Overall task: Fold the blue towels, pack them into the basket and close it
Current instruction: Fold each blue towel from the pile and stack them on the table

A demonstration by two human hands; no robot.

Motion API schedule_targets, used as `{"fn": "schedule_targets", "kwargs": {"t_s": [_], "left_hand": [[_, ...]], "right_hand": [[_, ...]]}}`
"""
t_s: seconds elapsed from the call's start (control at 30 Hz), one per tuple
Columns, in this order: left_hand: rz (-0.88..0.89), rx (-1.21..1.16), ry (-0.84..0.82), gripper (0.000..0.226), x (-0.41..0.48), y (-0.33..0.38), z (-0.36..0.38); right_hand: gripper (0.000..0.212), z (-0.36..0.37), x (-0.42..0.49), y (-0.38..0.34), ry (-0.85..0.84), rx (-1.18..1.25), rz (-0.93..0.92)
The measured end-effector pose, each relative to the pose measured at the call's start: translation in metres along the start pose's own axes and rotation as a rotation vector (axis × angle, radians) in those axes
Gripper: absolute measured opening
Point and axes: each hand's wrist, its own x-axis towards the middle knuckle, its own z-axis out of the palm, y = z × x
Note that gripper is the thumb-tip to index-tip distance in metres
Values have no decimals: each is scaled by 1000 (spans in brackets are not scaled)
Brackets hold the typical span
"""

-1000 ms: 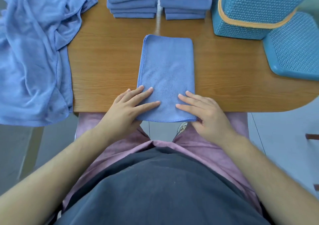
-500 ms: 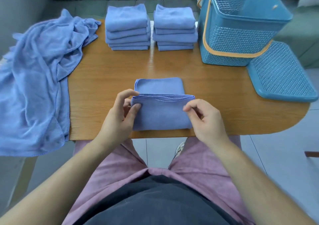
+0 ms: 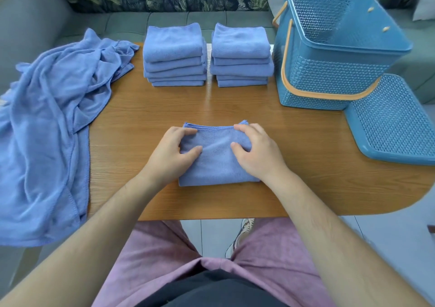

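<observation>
Hands: my left hand (image 3: pixel 170 152) and right hand (image 3: pixel 257 152) sit a little apart on one towel. Each has its fingers curled over a far corner and its thumb pressed on top, so both pinch the cloth.
Towel in hand: the folded towel (image 3: pixel 216 165) lies flat at mid-frame on the counter (image 3: pixel 306 165), close to its near edge. The stacked hems show along the far side between my hands.
Step, as I judge it: finishing the last fold and squaring it.
Doing it well: I would bring the far hems flush before letting go. Then I would sweep both palms outward from the centre and crease the near fold, so it matches the stacks in shape.
Lifting: I would take it from both sides, since a one-corner lift would probably let the layers slide.
Stacks: the left stack (image 3: pixel 174 55) and right stack (image 3: pixel 240 55) stand side by side at upper centre, a narrow gap between them.
Basket: the basket (image 3: pixel 329 76) is open at upper right, with no towels visible inside. Its lid (image 3: pixel 393 123) lies just beside it at the right edge.
Loose towels: the unfolded heap (image 3: pixel 47 130) drapes over the counter's left side, so I judge more folding remains.
</observation>
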Motion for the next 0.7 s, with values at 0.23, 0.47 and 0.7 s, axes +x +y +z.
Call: {"fn": "schedule_targets", "kwargs": {"t_s": [0.23,0.47,0.7], "left_hand": [[168,514,190,46,-15,11,21],[256,553,-6,60,-10,7,46],[166,419,-24,67,-20,-16,33]], "right_hand": [[49,7,-13,-8,180,-415,-98],[53,24,-11,-6,-57,-363,-188],[60,27,-18,11,-66,-328,-67]]}}
